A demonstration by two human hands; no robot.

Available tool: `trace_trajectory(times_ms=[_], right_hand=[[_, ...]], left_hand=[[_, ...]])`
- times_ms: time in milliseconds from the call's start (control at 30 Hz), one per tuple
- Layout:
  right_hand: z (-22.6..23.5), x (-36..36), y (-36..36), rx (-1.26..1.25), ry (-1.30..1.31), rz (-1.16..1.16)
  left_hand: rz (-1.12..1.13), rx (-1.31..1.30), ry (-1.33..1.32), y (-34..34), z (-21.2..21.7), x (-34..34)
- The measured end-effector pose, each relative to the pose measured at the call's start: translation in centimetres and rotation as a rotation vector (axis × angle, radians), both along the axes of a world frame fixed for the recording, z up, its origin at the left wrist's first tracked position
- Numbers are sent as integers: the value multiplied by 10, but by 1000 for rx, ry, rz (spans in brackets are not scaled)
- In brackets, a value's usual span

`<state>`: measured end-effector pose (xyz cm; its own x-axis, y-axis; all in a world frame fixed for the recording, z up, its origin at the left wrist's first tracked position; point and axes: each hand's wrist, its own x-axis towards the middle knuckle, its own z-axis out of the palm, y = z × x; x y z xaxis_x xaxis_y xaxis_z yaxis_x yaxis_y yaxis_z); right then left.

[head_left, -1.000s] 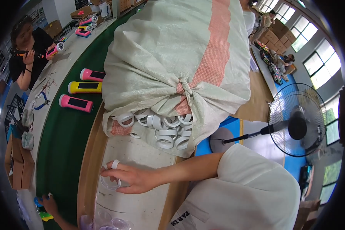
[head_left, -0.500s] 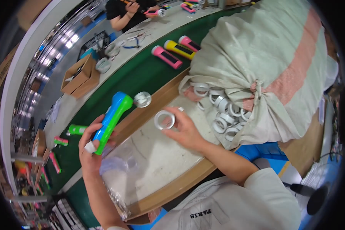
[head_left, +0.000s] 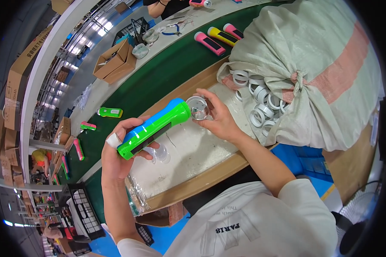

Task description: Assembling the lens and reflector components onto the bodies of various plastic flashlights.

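A green and blue flashlight (head_left: 156,130) with a dark strip along its side lies tilted in my left hand (head_left: 115,165), its wide end toward the right. My left fingers wrap around its narrow end, and a white wrap covers one digit. My right hand (head_left: 222,120) pinches a clear round lens cup (head_left: 197,109) by its rim, right beside the flashlight's wide end. Whether the two touch, I cannot tell. Several white rings (head_left: 263,103) spill from the mouth of a big woven sack (head_left: 304,55) to the right.
Beneath my hands is a shallow cardboard tray (head_left: 206,182) with clear plastic pieces. Beyond it runs a green conveyor belt (head_left: 158,70) carrying pink, yellow and green flashlights. A brown box (head_left: 116,62) and pliers (head_left: 171,32) lie on the far bench, where another person works.
The flashlight has turned from steep to nearly level, its wide end swinging right. My right hand, which held a white ring, now has the clear lens cup beside it. The view has shifted.
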<state>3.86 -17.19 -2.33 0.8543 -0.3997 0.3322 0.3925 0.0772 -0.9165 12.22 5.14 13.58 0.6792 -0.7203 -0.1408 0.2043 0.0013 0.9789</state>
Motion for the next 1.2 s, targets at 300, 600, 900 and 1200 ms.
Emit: trace_trajectory(times_ms=[300, 600, 900, 1200], right_hand=[[11, -5, -4, -138, 131, 111], [50, -20, -9, -802, 16, 206], [58, -56, 18, -574, -357, 271], [44, -29, 12, 584, 535, 434]], left_hand=[[-161, 383, -731, 16, 15, -4], [-473, 430, -1010, 22, 17, -9], [-280, 19, -484, 38, -44, -48], [-488, 368, -1644, 6, -58, -64]])
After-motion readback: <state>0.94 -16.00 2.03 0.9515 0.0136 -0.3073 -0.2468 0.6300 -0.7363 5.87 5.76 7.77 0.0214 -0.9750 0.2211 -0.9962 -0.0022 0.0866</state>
